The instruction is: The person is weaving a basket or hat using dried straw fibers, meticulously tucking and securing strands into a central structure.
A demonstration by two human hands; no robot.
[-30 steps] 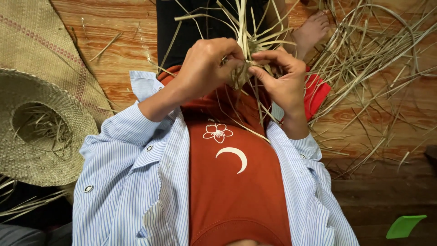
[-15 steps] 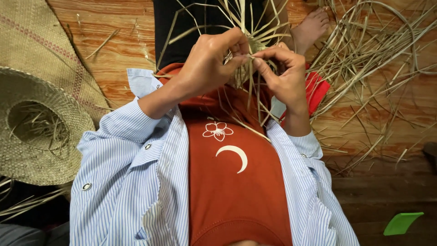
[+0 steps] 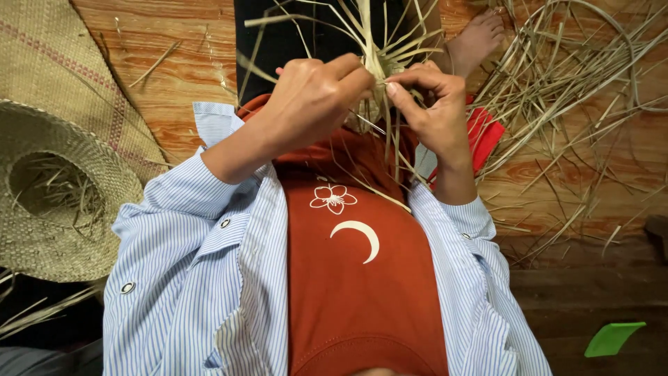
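Hat (image 3: 59, 188) of woven straw lies brim-up, far left of the straw bundle (image 3: 376, 59). Your left hand (image 3: 313, 104) is curled tight, thumb and fingers pinched on the bundle's gathered waist. The bundle sits above your chest between both hands, long axis roughly upright, strands fanning away from you. Your right hand (image 3: 435, 111), just right of the bundle, pinches the same waist with forefinger and thumb. Loose straw pile (image 3: 577, 104) sprawls further right.

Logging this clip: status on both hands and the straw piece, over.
Left hand and right hand both pinched shut on the straw bundle at its centre. Loose strands splay upward. Woven hat lies aside; nothing blocking.
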